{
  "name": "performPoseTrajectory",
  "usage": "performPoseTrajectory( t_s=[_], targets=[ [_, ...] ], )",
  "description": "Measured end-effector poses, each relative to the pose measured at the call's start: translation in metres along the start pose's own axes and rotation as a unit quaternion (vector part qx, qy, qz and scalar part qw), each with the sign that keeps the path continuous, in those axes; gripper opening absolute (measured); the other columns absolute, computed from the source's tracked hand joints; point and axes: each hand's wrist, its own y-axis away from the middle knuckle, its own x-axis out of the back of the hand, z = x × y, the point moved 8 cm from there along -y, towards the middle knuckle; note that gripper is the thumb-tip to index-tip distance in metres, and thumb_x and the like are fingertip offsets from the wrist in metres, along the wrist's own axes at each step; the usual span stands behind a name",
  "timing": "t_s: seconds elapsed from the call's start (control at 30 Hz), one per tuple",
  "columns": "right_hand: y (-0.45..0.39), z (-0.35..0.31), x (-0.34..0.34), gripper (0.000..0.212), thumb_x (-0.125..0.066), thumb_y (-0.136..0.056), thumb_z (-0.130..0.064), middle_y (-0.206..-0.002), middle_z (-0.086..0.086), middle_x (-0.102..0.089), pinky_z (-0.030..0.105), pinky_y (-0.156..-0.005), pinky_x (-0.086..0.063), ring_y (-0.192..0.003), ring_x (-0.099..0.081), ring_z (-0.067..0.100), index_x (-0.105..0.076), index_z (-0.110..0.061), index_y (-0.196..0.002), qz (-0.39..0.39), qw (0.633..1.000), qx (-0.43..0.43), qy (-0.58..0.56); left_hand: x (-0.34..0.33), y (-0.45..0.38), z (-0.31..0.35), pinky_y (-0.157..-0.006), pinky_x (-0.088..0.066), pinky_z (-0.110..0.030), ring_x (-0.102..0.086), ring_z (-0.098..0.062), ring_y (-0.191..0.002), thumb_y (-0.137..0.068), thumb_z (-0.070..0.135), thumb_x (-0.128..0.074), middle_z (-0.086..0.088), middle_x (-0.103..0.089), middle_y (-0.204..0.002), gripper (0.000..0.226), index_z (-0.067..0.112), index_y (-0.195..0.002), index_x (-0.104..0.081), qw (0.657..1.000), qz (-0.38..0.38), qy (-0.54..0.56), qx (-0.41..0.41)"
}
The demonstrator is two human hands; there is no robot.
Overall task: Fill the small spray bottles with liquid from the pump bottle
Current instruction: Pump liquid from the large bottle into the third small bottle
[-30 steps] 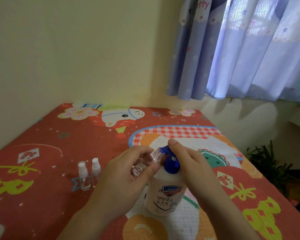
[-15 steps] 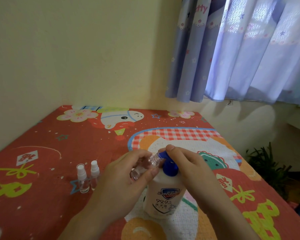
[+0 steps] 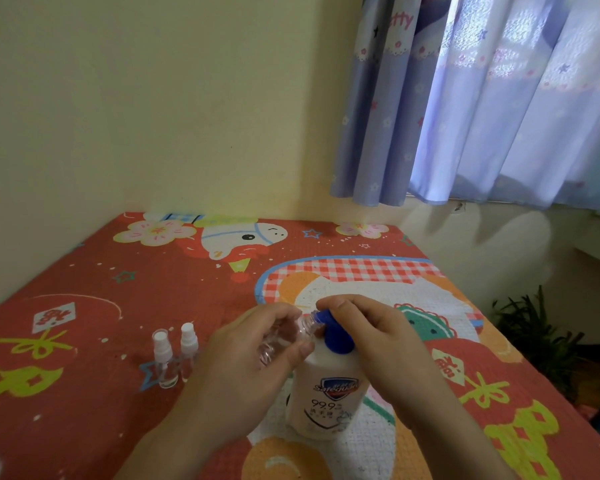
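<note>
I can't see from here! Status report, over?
Left hand holds open small bottle at blue pump. Right hand presses pump. Two capped spray bottles waiting. Nothing blocking.

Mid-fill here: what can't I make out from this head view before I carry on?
- Liquid level in the open small bottle: the left hand wraps it, and the clear plastic is too blurred.
- The nozzle tip of the pump bottle: hidden under the right hand, so any flow is unseen.
- Fill of the two capped spray bottles: too small to judge.
- Left hand's grip: fingers hidden behind the bottle.
</note>
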Motion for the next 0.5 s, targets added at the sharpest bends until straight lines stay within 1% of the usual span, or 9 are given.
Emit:
performPoseTrajectory(
  t_s=[0.1, 0.17, 0.27, 0.37, 0.5],
  targets=[
    [0.0003, -0.0007, -0.0018, 0.032, -0.049, -0.098, -0.038, -0.082, -0.009, -0.074, 0.014, -0.061, -0.05, -0.075, -0.066, 0.01, -0.073, -0.021, -0.086, 0.003, 1.0, -0.002, -0.008, 0.0008, 0.0003, -0.0005, -0.088, -0.055, -0.031, -0.064, 0.002, -0.103, -0.083, 0.051, -0.065, 0.026, -0.067, -0.107, 0.029, 0.045, -0.111, -0.063, 1.0, 0.004, 0.019, 0.001],
    [0.0006, 0.0014, -0.0022, 0.038, -0.048, -0.096, -0.044, -0.082, -0.001, -0.075, 0.017, -0.063, -0.052, -0.077, -0.068, 0.017, -0.074, -0.017, -0.086, 0.001, 1.0, -0.014, -0.018, 0.0002, 0.0006, -0.0001, -0.089, -0.056, -0.035, -0.065, 0.0, -0.105, -0.085, 0.051, -0.064, 0.023, -0.068, -0.109, 0.029, 0.046, -0.113, -0.062, 1.0, 0.004, 0.029, -0.001],
    [0.0016, 0.0057, -0.0021, 0.044, -0.047, -0.093, -0.052, -0.084, -0.005, -0.076, 0.027, -0.074, -0.056, -0.078, -0.07, 0.014, -0.076, -0.02, -0.087, 0.007, 0.998, -0.045, -0.034, 0.0, 0.0012, 0.0022, -0.09, -0.056, -0.035, -0.064, 0.001, -0.108, -0.086, 0.054, -0.062, 0.024, -0.068, -0.11, 0.029, 0.046, -0.113, -0.062, 1.0, 0.005, 0.027, -0.008],
    [0.0017, 0.0063, -0.0023, 0.046, -0.046, -0.092, -0.056, -0.083, -0.008, -0.076, 0.027, -0.077, -0.055, -0.079, -0.07, 0.011, -0.077, -0.023, -0.084, 0.016, 0.998, -0.052, -0.042, -0.0004, 0.0007, 0.0034, -0.09, -0.056, -0.034, -0.063, 0.004, -0.108, -0.085, 0.055, -0.061, 0.026, -0.067, -0.11, 0.028, 0.047, -0.113, -0.061, 1.0, 0.006, 0.024, -0.01],
    [0.0016, 0.0067, -0.0026, 0.046, -0.046, -0.091, -0.055, -0.084, -0.006, -0.076, 0.027, -0.077, -0.055, -0.08, -0.07, 0.012, -0.077, -0.022, -0.085, 0.013, 0.998, -0.056, -0.037, -0.0004, 0.0003, 0.0043, -0.09, -0.056, -0.036, -0.064, 0.002, -0.108, -0.086, 0.054, -0.062, 0.025, -0.068, -0.109, 0.027, 0.047, -0.112, -0.061, 1.0, 0.007, 0.029, -0.009]
  ],
)
